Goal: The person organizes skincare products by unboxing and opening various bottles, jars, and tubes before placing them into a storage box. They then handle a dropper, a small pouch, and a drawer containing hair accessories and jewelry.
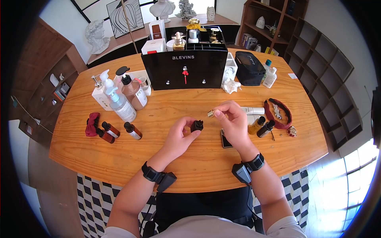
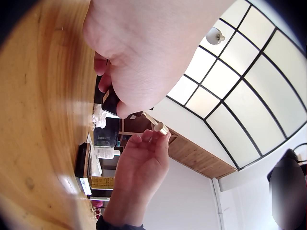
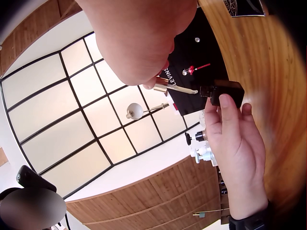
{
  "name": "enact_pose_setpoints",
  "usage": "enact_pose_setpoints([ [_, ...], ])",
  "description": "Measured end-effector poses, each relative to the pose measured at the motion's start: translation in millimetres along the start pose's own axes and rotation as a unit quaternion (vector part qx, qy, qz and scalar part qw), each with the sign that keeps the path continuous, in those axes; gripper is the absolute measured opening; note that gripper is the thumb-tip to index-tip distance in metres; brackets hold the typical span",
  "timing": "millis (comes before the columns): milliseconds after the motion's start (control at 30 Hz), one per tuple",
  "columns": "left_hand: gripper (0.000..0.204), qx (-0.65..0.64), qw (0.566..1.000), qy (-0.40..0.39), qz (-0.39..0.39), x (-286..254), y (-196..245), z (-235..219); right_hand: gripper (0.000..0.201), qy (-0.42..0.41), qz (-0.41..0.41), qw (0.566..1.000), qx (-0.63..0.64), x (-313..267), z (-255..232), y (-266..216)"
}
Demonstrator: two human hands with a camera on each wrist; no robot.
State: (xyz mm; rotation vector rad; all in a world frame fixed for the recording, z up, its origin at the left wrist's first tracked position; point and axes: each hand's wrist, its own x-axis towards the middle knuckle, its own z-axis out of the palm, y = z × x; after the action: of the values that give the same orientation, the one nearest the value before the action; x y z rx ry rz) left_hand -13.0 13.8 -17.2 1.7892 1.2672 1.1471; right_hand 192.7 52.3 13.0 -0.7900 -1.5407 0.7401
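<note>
My left hand holds a small dark square bottle above the middle of the wooden table, its narrow neck uncovered. Thumb and fingers of my right hand pinch a gold cap just up and to the right of it. From this cap a thin pale stem sticks out in the right wrist view, its tip a short way from the bottle's neck. In the left wrist view my left palm covers most of the bottle.
A black organizer box stands at the back. Pump bottles and small brown bottles are on the left. To the right lie a dark bottle, a red headband and a flat black case.
</note>
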Motion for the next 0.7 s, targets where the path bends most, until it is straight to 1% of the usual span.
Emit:
enact_pose_setpoints([
  [700,0.033,0.001,1.0,-0.005,-0.003,0.1,1.1,0.0,0.006,0.002,-0.004,1.0,-0.006,-0.2,-0.3,0.0],
])
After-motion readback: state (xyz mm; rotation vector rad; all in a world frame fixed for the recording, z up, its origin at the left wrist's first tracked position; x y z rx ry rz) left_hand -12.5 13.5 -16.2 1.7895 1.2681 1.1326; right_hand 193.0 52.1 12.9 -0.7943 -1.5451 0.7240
